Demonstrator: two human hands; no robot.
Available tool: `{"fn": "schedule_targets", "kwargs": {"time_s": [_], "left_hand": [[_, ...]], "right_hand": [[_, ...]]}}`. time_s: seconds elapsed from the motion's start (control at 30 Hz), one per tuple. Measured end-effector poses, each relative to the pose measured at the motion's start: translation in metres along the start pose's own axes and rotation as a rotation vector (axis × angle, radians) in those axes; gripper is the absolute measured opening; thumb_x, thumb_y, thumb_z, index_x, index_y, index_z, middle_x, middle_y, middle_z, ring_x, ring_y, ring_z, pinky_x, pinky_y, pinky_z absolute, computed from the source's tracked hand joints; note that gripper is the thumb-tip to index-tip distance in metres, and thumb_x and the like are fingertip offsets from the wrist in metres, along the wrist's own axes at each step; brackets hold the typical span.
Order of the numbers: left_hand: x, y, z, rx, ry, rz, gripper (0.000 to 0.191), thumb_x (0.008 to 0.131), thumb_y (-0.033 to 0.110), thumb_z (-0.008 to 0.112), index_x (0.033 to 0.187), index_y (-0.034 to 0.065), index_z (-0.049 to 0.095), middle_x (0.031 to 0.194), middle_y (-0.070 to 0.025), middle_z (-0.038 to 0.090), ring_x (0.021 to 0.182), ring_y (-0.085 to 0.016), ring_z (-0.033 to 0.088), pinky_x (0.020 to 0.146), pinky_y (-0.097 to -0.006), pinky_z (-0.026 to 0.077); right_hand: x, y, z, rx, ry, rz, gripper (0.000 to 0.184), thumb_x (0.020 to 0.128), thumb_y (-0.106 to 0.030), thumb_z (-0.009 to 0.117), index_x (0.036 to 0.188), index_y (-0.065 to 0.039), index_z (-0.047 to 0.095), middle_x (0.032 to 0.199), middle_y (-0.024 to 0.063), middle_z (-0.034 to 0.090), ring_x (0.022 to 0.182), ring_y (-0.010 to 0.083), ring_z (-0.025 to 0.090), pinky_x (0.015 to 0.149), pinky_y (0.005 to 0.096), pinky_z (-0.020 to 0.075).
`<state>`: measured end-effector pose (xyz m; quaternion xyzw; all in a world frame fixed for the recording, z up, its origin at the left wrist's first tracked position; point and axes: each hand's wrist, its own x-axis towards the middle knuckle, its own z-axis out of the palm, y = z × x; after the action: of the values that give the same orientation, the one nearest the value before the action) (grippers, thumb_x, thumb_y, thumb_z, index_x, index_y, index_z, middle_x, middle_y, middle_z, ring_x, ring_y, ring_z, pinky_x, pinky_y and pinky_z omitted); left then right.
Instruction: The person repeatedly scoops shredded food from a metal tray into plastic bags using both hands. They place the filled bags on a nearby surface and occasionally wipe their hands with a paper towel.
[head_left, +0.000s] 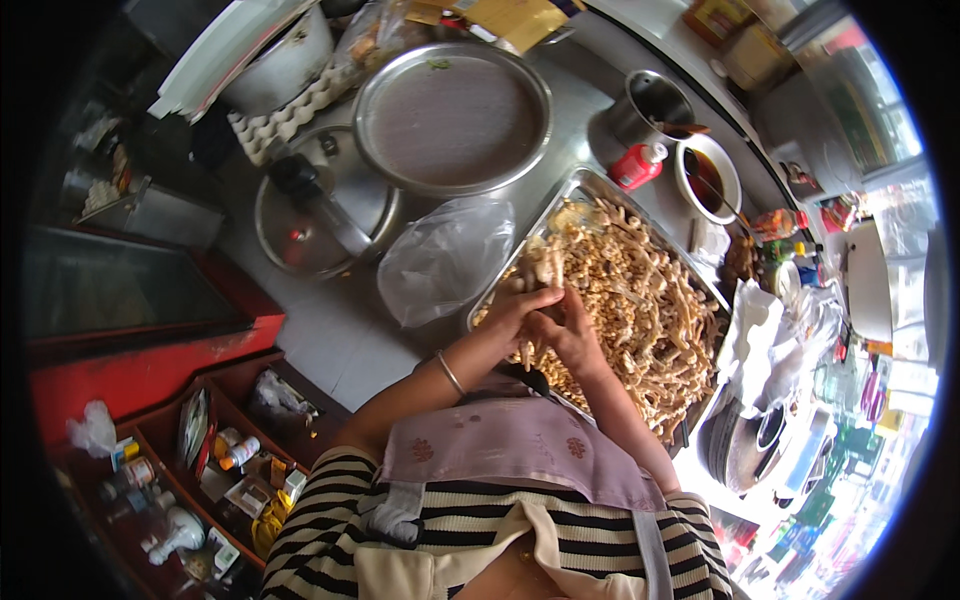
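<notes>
A metal tray (582, 177) before me is heaped with cooked chicken feet (660, 337) and small pale-brown pieces (600, 292) that look like peanuts or beans. Over its near left part, my left hand (514, 311) and my right hand (568, 330) meet and grip a few chicken feet (546, 259) between them. Toes stick out above the fingers, and more hang below. How the fingers close around them is partly hidden. Left of the tray lies a clear plastic bag (450, 259), near my left forearm.
A wide round metal tray (454, 120) overlaps a pressure cooker (322, 202) on the steel counter. Behind the food tray stand a metal pot (656, 101), a red bottle (637, 166) and a white bowl of dark sauce (686, 169). An open drawer (225, 405) holds bottles and boxes.
</notes>
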<state>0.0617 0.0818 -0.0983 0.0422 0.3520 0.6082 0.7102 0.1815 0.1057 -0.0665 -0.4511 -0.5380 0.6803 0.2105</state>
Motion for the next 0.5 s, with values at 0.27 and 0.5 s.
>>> {"fn": "schedule_targets", "kwargs": {"time_s": [0.27,0.5], "left_hand": [[-0.005,0.049,0.029,0.303,0.138,0.15,0.023,0.072,0.006,0.076,0.089,0.0042,0.06,0.086,-0.0072,0.064,0.075,-0.014,0.06,0.067,-0.0294,0.05],[0.012,0.125,0.001,0.819,0.12,0.115,0.033,0.069,0.007,0.075,0.099,0.0017,0.062,0.092,-0.0081,0.065,0.085,-0.016,0.062,0.078,-0.0313,0.051]], "right_hand": [[0.009,-0.032,0.025,0.393,0.001,0.008,0.068,0.074,-0.018,0.065,0.133,-0.004,0.034,0.107,0.0097,0.054,0.095,0.0201,0.056,0.075,0.0315,0.0516],[0.055,-0.027,0.082,0.578,-0.172,0.014,0.043,0.087,-0.024,0.048,0.125,-0.01,0.034,0.083,0.009,0.059,0.069,0.0217,0.061,0.061,0.0338,0.0513]]}}
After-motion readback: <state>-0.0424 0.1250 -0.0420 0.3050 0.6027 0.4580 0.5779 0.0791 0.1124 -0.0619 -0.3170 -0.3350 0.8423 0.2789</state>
